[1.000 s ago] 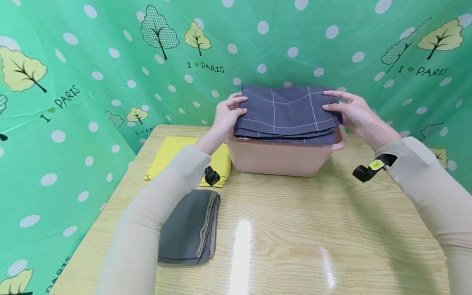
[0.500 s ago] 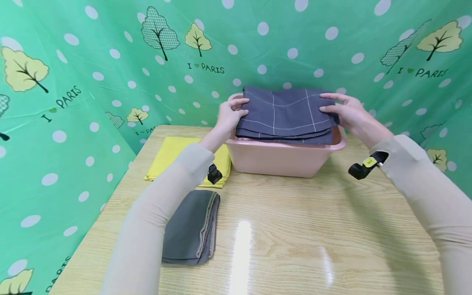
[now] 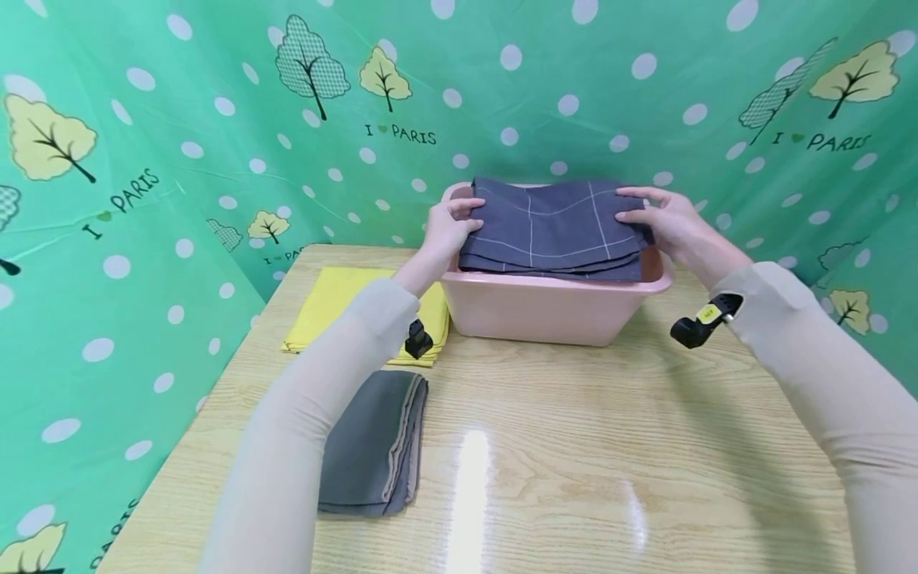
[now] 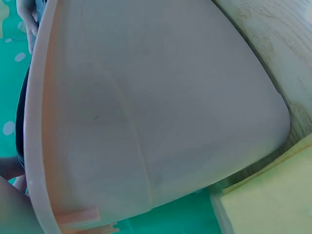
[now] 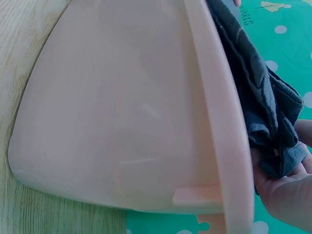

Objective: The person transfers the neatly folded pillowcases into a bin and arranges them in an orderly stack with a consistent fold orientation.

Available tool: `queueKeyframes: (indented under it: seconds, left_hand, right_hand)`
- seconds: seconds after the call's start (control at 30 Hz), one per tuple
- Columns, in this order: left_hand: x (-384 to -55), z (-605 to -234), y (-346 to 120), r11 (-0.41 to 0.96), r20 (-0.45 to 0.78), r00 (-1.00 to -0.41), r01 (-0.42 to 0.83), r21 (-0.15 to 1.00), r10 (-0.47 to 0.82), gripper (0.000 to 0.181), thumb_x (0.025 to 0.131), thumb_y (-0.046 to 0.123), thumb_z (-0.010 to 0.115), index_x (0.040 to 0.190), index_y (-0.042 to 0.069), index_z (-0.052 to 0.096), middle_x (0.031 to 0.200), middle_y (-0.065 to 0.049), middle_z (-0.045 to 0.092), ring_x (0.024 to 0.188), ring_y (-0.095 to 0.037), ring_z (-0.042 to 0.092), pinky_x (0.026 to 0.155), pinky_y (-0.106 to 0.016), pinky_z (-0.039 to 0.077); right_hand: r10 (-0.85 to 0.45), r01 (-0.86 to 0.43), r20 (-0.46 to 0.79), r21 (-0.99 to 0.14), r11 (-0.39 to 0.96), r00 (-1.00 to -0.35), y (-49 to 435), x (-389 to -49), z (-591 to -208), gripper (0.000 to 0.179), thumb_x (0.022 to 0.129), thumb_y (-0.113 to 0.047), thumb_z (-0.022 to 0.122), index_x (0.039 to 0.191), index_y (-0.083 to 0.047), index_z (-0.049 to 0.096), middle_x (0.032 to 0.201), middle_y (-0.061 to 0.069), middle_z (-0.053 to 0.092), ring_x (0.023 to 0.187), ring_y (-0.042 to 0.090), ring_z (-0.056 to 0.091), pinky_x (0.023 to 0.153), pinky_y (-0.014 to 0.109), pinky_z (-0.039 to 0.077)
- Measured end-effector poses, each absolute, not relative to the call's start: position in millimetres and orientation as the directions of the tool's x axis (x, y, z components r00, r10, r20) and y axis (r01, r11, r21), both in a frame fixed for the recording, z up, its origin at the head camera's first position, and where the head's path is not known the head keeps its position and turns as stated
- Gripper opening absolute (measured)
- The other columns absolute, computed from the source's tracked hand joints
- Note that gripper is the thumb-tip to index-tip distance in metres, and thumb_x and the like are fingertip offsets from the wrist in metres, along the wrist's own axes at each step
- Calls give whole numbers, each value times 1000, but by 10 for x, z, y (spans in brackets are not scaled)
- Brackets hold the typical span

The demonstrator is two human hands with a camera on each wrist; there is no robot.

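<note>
A folded dark blue-grey cloth with thin white check lines point(image 3: 552, 223) lies across the mouth of a pink plastic bin point(image 3: 531, 311). At the cloth's left end, my left hand point(image 3: 446, 231) grips the edge, thumb and fingers on top. My right hand point(image 3: 670, 223) holds the other end between thumb and fingers. In the right wrist view the bunched layers of the cloth point(image 5: 273, 112) show above the bin's rim point(image 5: 229, 122), with the hand point(image 5: 287, 195) under and around them. Only a sliver of the left hand point(image 4: 14, 195) shows in the left wrist view, beside the rim.
A folded yellow cloth point(image 3: 330, 299) lies on the wooden table point(image 3: 574, 446) left of the bin, partly behind my left forearm. Nearer to me is a folded dark grey cloth point(image 3: 373, 446). A green printed curtain point(image 3: 516, 96) hangs right behind the bin.
The checked cloth has sunk slightly lower into the bin. My right hand has moved left and a little down with its end, while the left hand has dropped slightly.
</note>
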State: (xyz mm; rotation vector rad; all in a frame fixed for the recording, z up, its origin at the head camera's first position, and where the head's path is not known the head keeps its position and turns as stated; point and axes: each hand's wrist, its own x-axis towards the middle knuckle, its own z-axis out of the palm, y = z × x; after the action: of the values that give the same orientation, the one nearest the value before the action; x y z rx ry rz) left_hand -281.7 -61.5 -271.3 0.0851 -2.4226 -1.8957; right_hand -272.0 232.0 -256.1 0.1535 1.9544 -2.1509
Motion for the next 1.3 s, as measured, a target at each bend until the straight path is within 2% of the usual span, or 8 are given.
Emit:
queueKeyframes:
  seconds: [0.17,0.43,0.57,0.7,0.83,1.03,1.1,1.3]
  left_hand:
    - [-2832,-2744,-612,263,15,-997,-7,965,-79,32,79,-2,61,109,10,64,113,-6,58,103,-13,53,85,-19,42]
    - [-2831,-2767,-607,273,40,-996,17,962,-80,32,79,-3,62,108,8,64,112,-8,60,103,-14,54,85,-19,42]
    - [-2811,-2792,-620,327,76,-995,51,944,-64,32,79,-5,59,109,7,63,110,-10,60,101,-17,55,83,-21,44]
    - [-2772,-2798,-649,377,152,-987,123,918,-48,31,79,-6,55,108,3,62,105,-13,61,95,-21,58,79,-23,46]
    - [-2724,-2769,-684,378,189,-981,160,912,-40,29,79,-3,55,107,2,62,103,-13,62,94,-22,58,80,-23,46]
    - [-2637,-2752,-741,362,225,-974,211,908,3,27,79,-1,55,106,0,62,103,-16,62,93,-24,56,81,-23,44]
    - [-2598,-2756,-759,357,234,-972,226,906,23,27,80,0,56,106,0,62,103,-17,62,92,-24,56,80,-23,44]
    - [-2472,-2764,-811,371,269,-959,281,885,83,27,80,1,57,107,1,62,104,-15,62,87,-23,57,76,-23,44]
  right_hand:
    - [-77,245,-245,-969,9,-966,2296,-2761,-2597,53,76,-5,67,124,-22,52,135,7,34,67,6,61,62,18,50]
    - [-69,212,-215,-976,40,-974,2292,-2764,-2628,51,78,-4,66,124,-20,52,136,5,34,68,4,61,61,17,50]
    - [-47,71,-92,-939,336,-995,2278,-2724,-2638,44,81,-11,64,123,-13,53,135,12,40,70,-5,55,62,12,46]
    - [-67,-98,73,-801,591,-995,2249,-2651,-2642,38,85,-12,57,121,1,50,118,27,51,67,-7,53,62,14,47]
    - [-97,-182,154,-786,591,-983,2218,-2583,-2618,35,85,-8,56,116,6,51,110,24,57,67,-8,54,61,16,49]
    - [-125,-221,183,-809,544,-975,2154,-2478,-2584,32,85,-6,56,114,6,53,87,-7,62,67,-7,56,62,15,48]
    - [-143,-233,185,-814,532,-972,2126,-2446,-2582,31,85,-5,56,113,6,53,83,-11,61,69,-6,57,63,14,48]
    - [-179,-270,204,-775,571,-962,2043,-2342,-2577,27,85,-7,56,110,2,57,93,5,65,76,-1,59,66,11,45]
